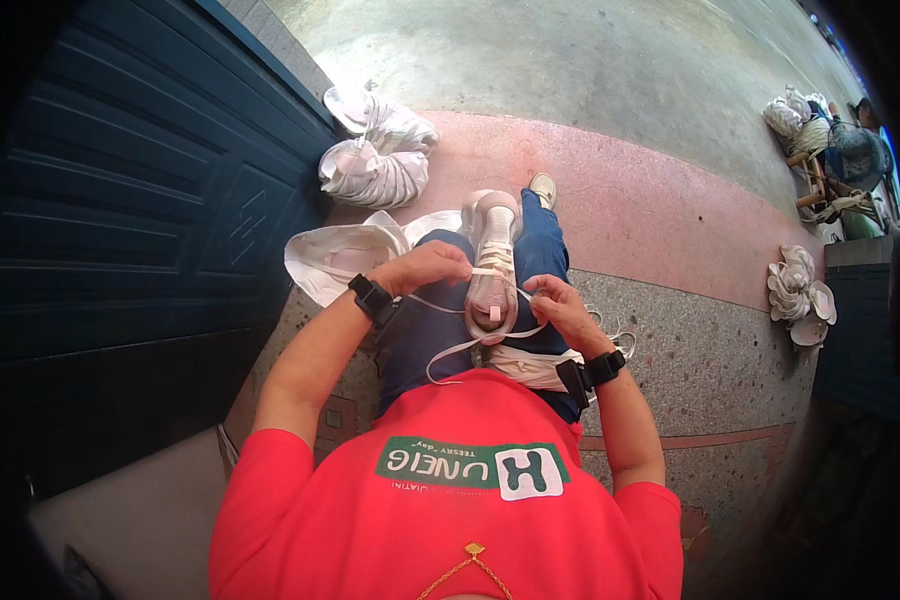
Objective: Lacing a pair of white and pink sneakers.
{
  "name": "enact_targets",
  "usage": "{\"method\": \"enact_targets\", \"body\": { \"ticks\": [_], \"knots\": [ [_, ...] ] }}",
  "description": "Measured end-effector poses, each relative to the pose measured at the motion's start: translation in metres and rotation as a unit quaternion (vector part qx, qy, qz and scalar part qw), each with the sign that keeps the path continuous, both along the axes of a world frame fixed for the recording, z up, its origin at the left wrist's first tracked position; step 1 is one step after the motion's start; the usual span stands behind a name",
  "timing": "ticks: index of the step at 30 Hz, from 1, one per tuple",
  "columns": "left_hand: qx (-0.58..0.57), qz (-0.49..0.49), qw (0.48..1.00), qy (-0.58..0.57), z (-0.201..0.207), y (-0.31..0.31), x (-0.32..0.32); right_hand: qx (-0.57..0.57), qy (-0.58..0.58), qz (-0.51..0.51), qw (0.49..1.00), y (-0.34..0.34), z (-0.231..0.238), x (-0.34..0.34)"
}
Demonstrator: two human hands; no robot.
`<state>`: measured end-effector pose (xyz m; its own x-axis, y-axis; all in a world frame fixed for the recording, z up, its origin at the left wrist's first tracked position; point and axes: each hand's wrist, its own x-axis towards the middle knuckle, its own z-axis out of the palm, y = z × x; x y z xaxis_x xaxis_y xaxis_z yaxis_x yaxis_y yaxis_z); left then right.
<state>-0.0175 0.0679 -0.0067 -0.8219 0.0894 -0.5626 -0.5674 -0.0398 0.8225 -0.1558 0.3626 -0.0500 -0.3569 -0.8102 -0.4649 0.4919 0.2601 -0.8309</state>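
Observation:
A pale pinkish-white sneaker (490, 230) rests on my thighs, its toe pointing away from me and its opening toward me. White lace crosses the upper part of its front, and a long loose lace end (448, 352) curls down toward my shirt. Just left of the eyelets, my left hand (435, 266) pinches a flat stretch of the lace. My right hand (562, 308) is closed, thumb against fingers, on the lace to the right of the shoe's opening. Both hands are a little apart from the shoe's body.
A dark blue panelled door (150, 200) stands close on my left. White bundles (380, 150) lie beside it, with a white cloth-like piece (340, 255) near my left knee. Loose white laces (530, 368) lie by my right thigh. Another white bundle (798, 290) sits at the right.

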Motion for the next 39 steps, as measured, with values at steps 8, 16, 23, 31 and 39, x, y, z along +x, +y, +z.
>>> {"method": "enact_targets", "body": {
  "ticks": [8,16,23,31,39],
  "knots": [
    [-0.001,0.020,1.000,0.008,-0.002,-0.001,-0.002,0.033,0.048,0.008,0.998,-0.001,-0.013,-0.003],
    [-0.377,0.041,0.919,0.111,0.042,0.006,0.019,0.152,0.335,0.003,0.930,0.055,0.026,-0.042],
    [-0.216,0.176,0.952,0.129,0.113,0.016,0.012,0.138,0.601,-0.010,0.787,0.062,0.019,-0.061],
    [0.003,0.322,0.946,-0.021,0.058,0.001,0.035,0.084,0.587,0.099,0.799,-0.029,0.008,0.011],
    [-0.636,0.108,0.717,0.263,-0.002,0.037,0.053,0.073,0.317,-0.002,0.946,0.022,0.083,-0.037]
  ]
}}
